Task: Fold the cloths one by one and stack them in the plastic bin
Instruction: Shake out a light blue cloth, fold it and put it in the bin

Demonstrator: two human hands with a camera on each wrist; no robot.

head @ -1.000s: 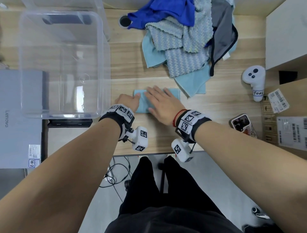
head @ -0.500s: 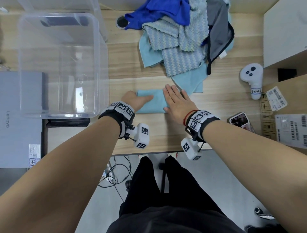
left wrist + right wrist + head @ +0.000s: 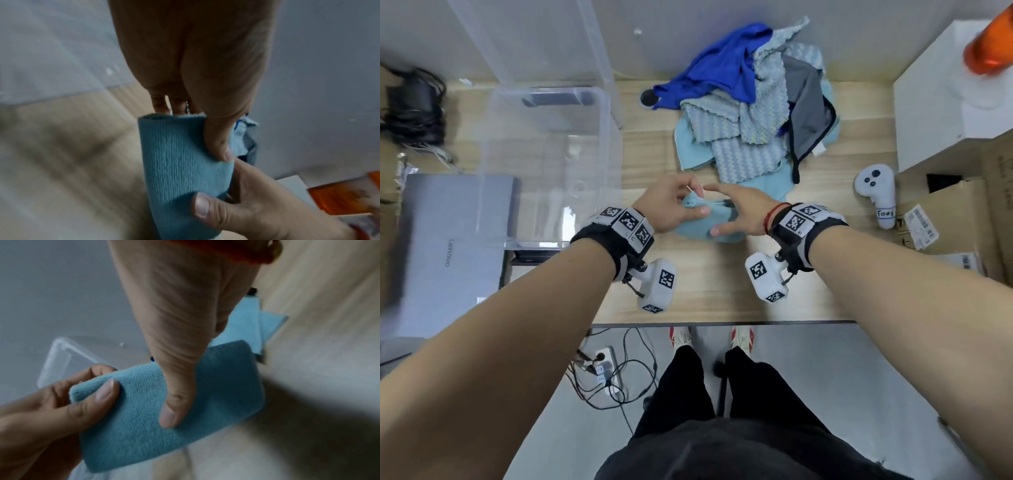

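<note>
From above, the folded blue cloth has come up off the wooden desk, the empty clear plastic bin waiting to its left. The left wrist view shows the left hand pinching one end; the right wrist view shows the right hand clamping the middle (thumb on top). Binning comes next, I'd say.

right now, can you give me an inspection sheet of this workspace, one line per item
surface: light wooden desk, bare along its near edge
job's things: folded light blue cloth held at the desk's middle; pile of unfolded cloths behind it; clear plastic bin to the left, no cloth seen in it
clutter: white controller, cardboard box, grey laptop, orange object on a white cabinet
hands: left hand pinches the cloth's left end; right hand grips its right part, thumb on top
cables: power strip with tangled leads on the floor; black cable bundle far left
surroundings: grey wall behind, grey floor below
</note>
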